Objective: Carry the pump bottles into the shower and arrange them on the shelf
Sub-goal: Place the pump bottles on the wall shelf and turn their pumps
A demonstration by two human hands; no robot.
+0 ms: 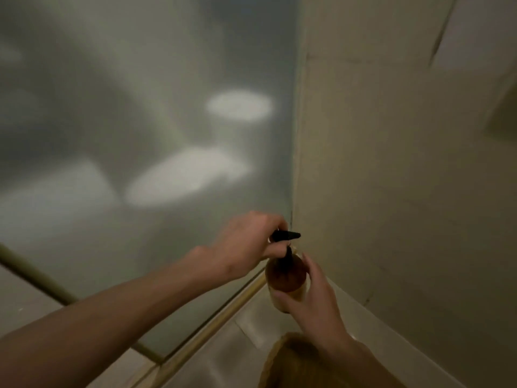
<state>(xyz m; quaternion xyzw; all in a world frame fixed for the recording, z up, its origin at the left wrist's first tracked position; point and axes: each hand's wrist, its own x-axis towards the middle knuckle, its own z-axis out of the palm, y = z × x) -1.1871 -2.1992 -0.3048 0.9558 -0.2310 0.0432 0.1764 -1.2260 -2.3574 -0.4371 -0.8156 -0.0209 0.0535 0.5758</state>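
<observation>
Dim, soft blur throughout; wide-angle edge distortion.

Amber, glossy pump bottle (pixel 284 275) with a matt black plastic pump head (pixel 285 236); frosted, smooth glass panel (pixel 140 135) edged in brass-toned metal trim (pixel 223 315); matt beige tiled wall (pixel 391 163).

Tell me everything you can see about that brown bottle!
The bottle is round, dark amber brown, probably glass or plastic, with a paler band lower down. A black pump sits on top, its nozzle pointing right toward the wall. It stands about upright in the corner between the frosted glass and the beige wall. The left hand grips the pump; the right hand wraps the body. Its bottom is hidden, so I cannot tell what it rests on.
</observation>
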